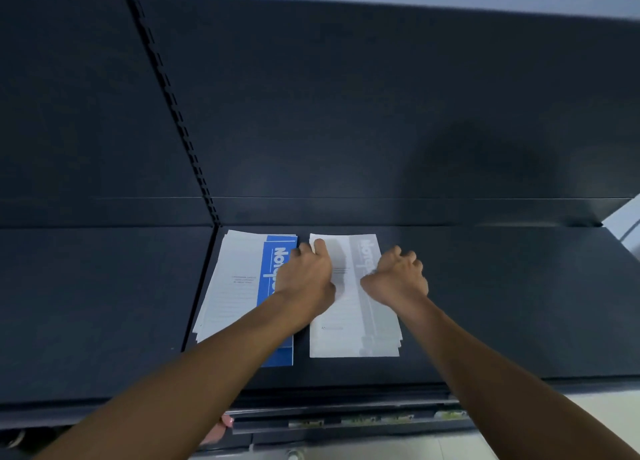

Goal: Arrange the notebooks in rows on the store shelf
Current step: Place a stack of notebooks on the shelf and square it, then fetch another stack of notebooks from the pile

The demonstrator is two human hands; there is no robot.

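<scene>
Nearest the camera, two bare forearms reach up from six o'clock over the shelf's [519,304] front lip. Beyond them, at the middle of the frame, two stacks of notebooks lie flat on the dark shelf, side by side with a narrow gap between, their long axes running from six to twelve o'clock. The blue stack [242,286] sits at nine o'clock of the grey stack [349,321], against the upright at the shelf's left end. The left hand [306,276] straddles the gap, fingers curled, its thumb on the grey stack's far left corner; the right hand [398,276] rests loosely curled at that stack's right edge. Both bracket the grey stack rather than clasp it, though whether any cover is pinched cannot be told. The grey stack lies directly under and between the hands, so squaring it probably turns on pressing inward along its short axis. Farther back stands the bare back panel.
</scene>
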